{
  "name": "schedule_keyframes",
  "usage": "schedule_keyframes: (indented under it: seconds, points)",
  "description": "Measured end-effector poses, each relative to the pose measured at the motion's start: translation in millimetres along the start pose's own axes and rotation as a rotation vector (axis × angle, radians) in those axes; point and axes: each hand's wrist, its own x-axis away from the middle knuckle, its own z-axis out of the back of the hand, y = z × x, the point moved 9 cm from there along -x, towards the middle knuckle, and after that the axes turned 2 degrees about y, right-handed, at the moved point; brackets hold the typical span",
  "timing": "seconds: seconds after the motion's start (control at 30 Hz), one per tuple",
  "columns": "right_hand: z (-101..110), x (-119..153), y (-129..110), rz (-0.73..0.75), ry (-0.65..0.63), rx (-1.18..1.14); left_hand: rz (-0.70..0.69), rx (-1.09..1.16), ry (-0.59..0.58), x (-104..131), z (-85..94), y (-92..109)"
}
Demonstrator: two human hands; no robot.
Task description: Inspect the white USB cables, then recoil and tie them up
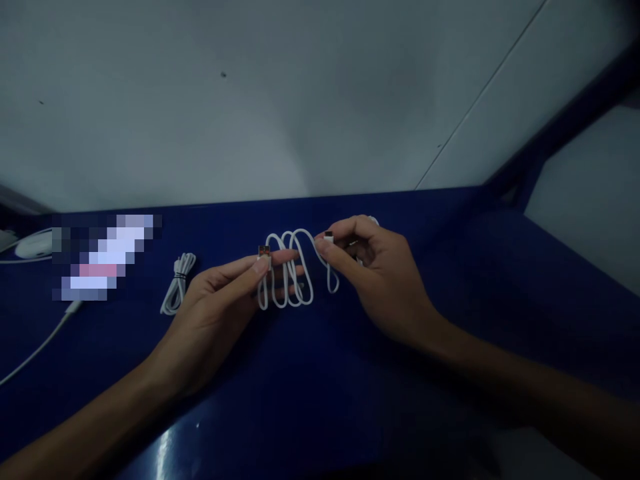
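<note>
In the head view, the left hand (227, 293) grips the USB plug of a loosely looped white cable (306, 270), the right hand (383, 270) pinches its other connector, both above the blue surface (300, 400).

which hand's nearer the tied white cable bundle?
Left. The left hand is close beside the tied bundle, on its right, holding a USB-A plug; the right hand is farther right, past most of the loose white coils, holding a smaller plug.
</note>
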Motion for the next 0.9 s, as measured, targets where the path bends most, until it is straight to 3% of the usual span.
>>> schedule_keyframes:
  seconds: [0.17, 0.47, 0.67, 0.9]
  points:
    - [-5, -4, 10, -0.093, -0.097, -0.092, -0.016, 0.010, 0.026, 0, 1.8, 1]
    - [-10, -2, 1, -0.010, -0.149, -0.127, -0.033, -0.010, 0.016, 0, 1.1, 0]
    - [-21, -1, -2, 0.029, -0.268, -0.032, -0.024, -0.005, -0.031, 1, -3.9, 0]
    - [-30, 3, 7, -0.083, -0.349, -0.119, 0.019, -0.040, -0.065, 2, -7.7, -5]
